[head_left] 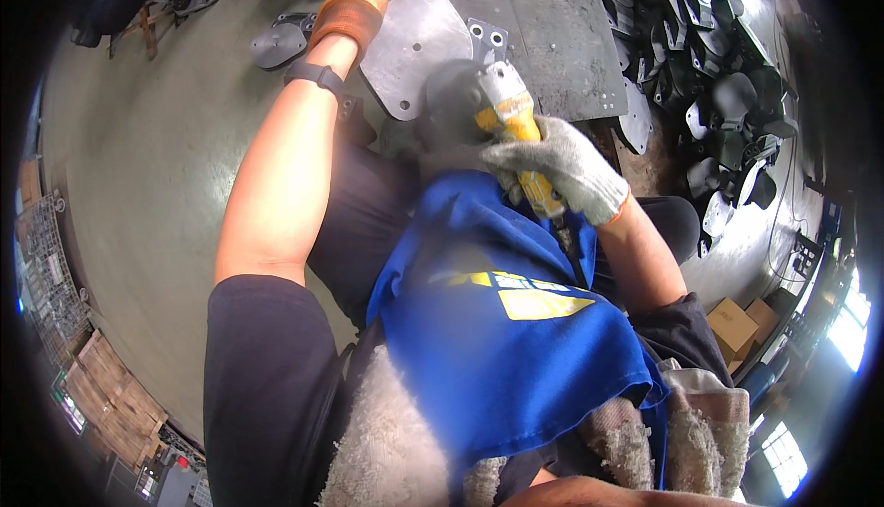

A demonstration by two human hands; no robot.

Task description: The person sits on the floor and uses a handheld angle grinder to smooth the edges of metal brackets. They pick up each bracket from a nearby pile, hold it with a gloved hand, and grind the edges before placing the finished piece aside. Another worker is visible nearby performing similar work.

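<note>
Far left, at 9 o'clock, a wire cage point(41, 268) stands on the concrete floor point(147, 157), with stacked wooden pallets point(110, 396) below it at 8 o'clock.

At 11 o'clock, 2 loose grey metal parts point(276, 42) lie on the floor beside the left forearm, which wears a dark wrist band point(316, 75).

Left hand point(348, 11), in an orange glove, is at 12 o'clock. Its grip lies pressed down on the upper left edge of the rounded metal plate point(414, 46); whether the fingers curl round the edge cannot be told.

The plate, drilled with small holes, rests on the dark steel surface point(543, 28) at 12 o'clock, partly overhanging its near edge.

Right hand point(562, 166), in a grey knit glove, is just right of centre. Its grip is closed round the yellow body of the angle grinder point(502, 106). The grinder head meets the plate's lower right edge.

A blue apron point(497, 341) covers the lap at 6 o'clock.

At 2 o'clock, a heap of dark metal parts point(718, 74) lies on the floor. At 4 o'clock, cardboard boxes point(741, 323) sit near the wall.
</note>
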